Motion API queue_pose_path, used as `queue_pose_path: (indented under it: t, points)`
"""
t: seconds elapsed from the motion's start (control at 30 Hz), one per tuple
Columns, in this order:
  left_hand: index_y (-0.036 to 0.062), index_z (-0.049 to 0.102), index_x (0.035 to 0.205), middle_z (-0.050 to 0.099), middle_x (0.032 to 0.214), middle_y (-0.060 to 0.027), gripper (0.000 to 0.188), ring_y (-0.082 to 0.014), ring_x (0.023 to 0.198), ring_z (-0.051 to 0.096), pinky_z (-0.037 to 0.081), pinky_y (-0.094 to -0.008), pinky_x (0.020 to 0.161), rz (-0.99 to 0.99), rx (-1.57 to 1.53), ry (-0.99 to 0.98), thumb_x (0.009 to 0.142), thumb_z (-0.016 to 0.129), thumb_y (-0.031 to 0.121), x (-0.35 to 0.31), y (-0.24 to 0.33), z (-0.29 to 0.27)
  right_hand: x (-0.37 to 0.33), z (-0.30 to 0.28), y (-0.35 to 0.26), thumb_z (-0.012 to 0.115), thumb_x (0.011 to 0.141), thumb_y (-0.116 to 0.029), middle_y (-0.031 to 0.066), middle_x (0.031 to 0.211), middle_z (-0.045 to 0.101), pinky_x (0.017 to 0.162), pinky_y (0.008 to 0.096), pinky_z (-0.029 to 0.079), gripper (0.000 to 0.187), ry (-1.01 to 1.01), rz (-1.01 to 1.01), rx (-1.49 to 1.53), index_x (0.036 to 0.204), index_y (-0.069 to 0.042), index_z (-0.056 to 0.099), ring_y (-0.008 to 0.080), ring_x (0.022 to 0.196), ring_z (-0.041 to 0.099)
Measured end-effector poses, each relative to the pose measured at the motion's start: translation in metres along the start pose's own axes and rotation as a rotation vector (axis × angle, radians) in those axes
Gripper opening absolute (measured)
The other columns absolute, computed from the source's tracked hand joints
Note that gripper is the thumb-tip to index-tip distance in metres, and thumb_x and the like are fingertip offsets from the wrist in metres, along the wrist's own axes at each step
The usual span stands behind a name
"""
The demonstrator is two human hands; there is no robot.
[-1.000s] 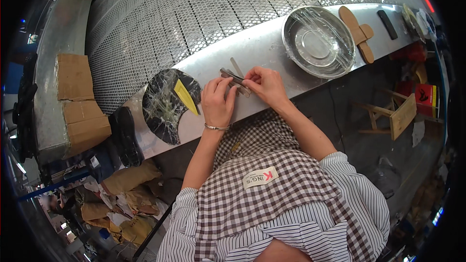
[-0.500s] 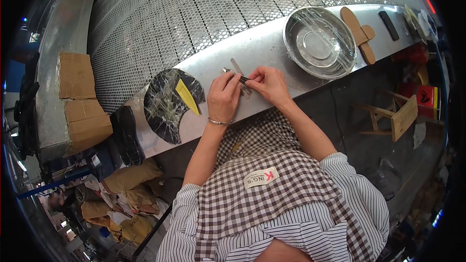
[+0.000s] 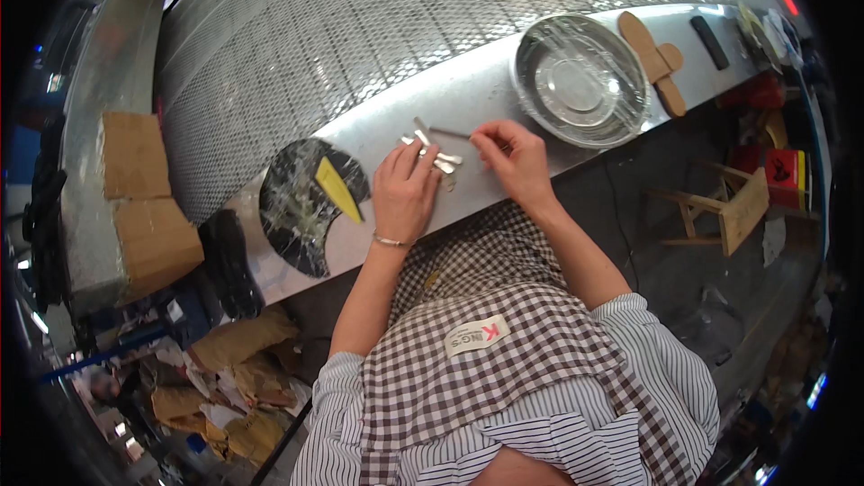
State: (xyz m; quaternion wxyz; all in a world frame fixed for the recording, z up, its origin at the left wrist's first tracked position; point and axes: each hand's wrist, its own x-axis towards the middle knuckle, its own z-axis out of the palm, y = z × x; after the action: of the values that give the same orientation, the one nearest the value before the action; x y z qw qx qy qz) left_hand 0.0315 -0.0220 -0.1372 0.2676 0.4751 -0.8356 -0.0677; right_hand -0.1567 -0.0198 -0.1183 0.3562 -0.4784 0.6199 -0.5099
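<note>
Both hands [image 3: 454, 180] over metal strips [image 3: 432, 151]

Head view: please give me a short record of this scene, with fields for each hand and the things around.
left hand: lies palm down on the metal ledge, fingers on small silvery metal pieces
right hand: fingers pinched at the ledge beside the same pieces; what they hold is too small to tell
left of hands: dark round plate with a yellow wedge
right of hands: round metal bowl, then flat wooden shapes
behind ledge: perforated metal mesh
</note>
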Motion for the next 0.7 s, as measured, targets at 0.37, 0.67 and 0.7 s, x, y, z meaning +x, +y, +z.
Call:
queue_pose_path:
  t: [0.37, 0.67, 0.7]
  points:
    - [0.0085, 0.066, 0.099, 0.062, 0.090, -0.0056, 0.021, -0.0220, 0.083, 0.058, 0.042, -0.0340, 0.075, 0.087, -0.084, 0.146, 0.078, 0.065, 0.011, 0.022, 0.033, -0.012, -0.016, -0.143, -0.041, 0.065, 0.080, -0.002, 0.0077, 0.076, 0.065, 0.056, 0.0220, 0.049, 0.009, 0.195, -0.211, -0.257, 0.088, 0.000, 0.066, 0.0111, 0.064, 0.063]
    - [0.0005, 0.063, 0.105, 0.063, 0.076, -0.0049, 0.026, -0.0085, 0.059, 0.057, 0.045, -0.0216, 0.052, -0.474, -1.151, -0.683, 0.093, 0.050, 0.019, 0.045, 0.119, 0.036, 0.003, -0.183, -0.036, 0.063, 0.075, -0.005, 0.0052, 0.084, 0.064, 0.062, 0.0298, 0.050, 0.013, -0.141, -0.492, -0.899, 0.088, -0.007, 0.066, 0.0213, 0.073, 0.064]
    - [-0.0005, 0.061, 0.110, 0.063, 0.079, -0.0032, 0.032, -0.0076, 0.060, 0.057, 0.043, -0.0195, 0.051, -0.501, -1.226, -0.783, 0.096, 0.045, 0.023, 0.047, 0.129, 0.043, 0.004, -0.184, -0.035, 0.060, 0.073, -0.005, 0.0019, 0.082, 0.062, 0.061, 0.0309, 0.049, 0.014, -0.139, -0.563, -0.915, 0.086, -0.009, 0.065, 0.0197, 0.071, 0.063]
